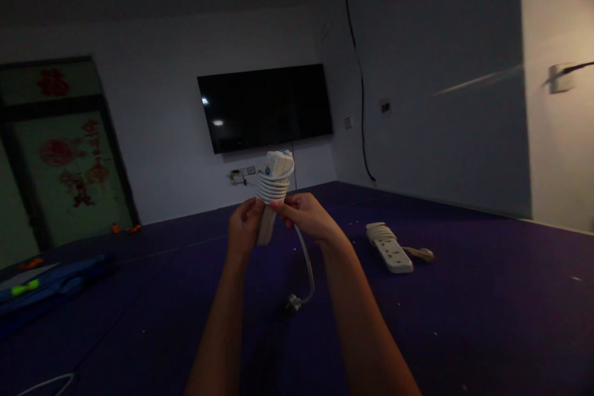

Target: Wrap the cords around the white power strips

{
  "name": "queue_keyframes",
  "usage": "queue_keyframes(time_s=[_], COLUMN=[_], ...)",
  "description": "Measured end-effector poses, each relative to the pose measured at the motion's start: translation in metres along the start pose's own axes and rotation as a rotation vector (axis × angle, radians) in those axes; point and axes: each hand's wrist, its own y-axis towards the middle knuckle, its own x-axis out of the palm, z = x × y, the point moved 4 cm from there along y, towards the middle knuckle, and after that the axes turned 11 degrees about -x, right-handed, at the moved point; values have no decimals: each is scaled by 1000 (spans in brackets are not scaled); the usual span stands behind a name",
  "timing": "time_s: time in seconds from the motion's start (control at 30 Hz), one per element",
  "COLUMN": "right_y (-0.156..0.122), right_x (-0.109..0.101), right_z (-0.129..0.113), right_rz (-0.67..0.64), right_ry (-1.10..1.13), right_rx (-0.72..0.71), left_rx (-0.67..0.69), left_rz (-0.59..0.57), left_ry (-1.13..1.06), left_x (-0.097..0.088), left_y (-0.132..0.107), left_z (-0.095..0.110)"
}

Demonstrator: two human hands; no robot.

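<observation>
Held up in front of me is a white power strip (266,226), nearly upright, with its white cord (273,188) wound in several turns around the upper part. My left hand (244,226) grips the strip's left side just below the coils. With thumb and fingers closed, my right hand (306,215) pinches at the right side, by the lowest turns of cord. A loose length of cord hangs below that hand and ends in a plug (293,304). On the purple surface to the right lies a second white power strip (391,252), its own cord wrapped around its far end.
The purple surface (185,322) stretches to the walls. Blue cloth (69,281) with a bright green item (25,288) lies at the left. A white cable (51,380) shows at the lower left. A television (269,108) hangs on the far wall; a black cable (362,93) dangles at the right.
</observation>
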Motion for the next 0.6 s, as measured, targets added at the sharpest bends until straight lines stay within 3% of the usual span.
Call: queue_keyframes(time_s=[0.1,0.2,0.43,0.6], right_y=[0,0,-1,-2], right_x=[1,-1,-2,-3], right_z=[1,2,1,-1], right_rz=[-45,-72,-58,46], right_ry=[32,37,122,41], right_rx=[4,10,-12,109], left_rx=[-96,-169,-108,-56], left_rz=[-143,-194,-37,88], left_ry=[-98,-154,-187,-131], left_x=[5,8,3,-3], left_y=[-2,-5,-5,-7], left_z=[-1,-1,2,8])
